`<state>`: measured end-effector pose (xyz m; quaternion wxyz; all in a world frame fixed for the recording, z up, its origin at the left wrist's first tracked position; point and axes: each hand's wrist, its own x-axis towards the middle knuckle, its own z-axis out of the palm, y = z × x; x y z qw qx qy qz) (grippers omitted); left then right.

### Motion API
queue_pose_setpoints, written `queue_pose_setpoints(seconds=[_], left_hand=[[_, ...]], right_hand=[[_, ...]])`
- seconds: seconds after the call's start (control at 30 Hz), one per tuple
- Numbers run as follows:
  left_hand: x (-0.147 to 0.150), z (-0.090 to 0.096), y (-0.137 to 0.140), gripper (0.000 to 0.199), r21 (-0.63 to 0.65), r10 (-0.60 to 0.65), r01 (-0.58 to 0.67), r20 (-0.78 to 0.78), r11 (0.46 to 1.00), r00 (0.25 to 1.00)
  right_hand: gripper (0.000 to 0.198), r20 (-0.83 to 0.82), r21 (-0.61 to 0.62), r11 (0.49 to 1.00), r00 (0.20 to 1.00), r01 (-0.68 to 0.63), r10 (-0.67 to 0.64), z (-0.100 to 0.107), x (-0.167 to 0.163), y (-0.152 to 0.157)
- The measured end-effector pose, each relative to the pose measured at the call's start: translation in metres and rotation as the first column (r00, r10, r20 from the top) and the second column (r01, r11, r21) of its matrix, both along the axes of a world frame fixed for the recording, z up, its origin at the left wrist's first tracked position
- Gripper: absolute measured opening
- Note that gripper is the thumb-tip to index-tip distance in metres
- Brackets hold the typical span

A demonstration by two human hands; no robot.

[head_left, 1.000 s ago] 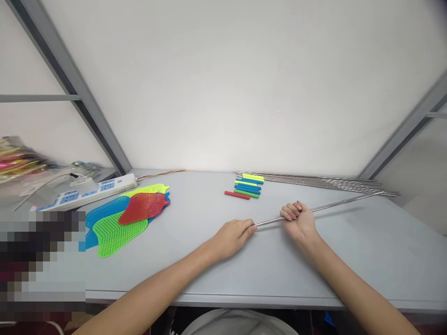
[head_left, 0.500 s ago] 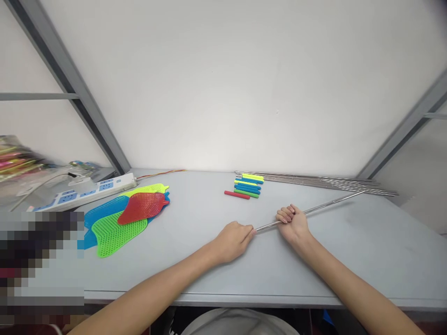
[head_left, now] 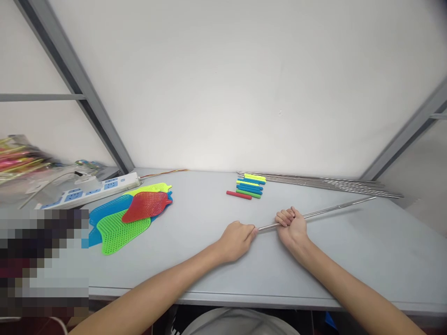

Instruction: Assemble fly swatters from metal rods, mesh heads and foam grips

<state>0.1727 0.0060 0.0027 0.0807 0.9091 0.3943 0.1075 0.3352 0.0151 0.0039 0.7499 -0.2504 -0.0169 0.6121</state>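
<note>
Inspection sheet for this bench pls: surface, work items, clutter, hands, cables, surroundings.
Surface: gray table, no damage seen.
Work items: metal rod in both hands, far end apparently raised, shadow below; more rods along the back right; colored tubes at back center; overlapping mesh pieces at left.
Clutter: power strip beside the mesh pieces; blurred colorful bundle far left.
Hands: left closed on the rod's near end; right closed further along.
Cables: thin red-and-yellow wires by the strip's end.
Surroundings: white wall behind, gray frame; lower left pixelated.
</note>
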Motion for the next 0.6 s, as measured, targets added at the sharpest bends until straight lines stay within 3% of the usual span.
queue_pose_setpoints(seconds=[0.6], left_hand=[[-0.002,0.008,0.000,0.039,-0.083,-0.041,0.046,0.064,0.995,0.997]], right_hand=[[0.025,-0.046,-0.047,0.985,0.986,-0.164,0.162,0.002,0.014,0.006]])
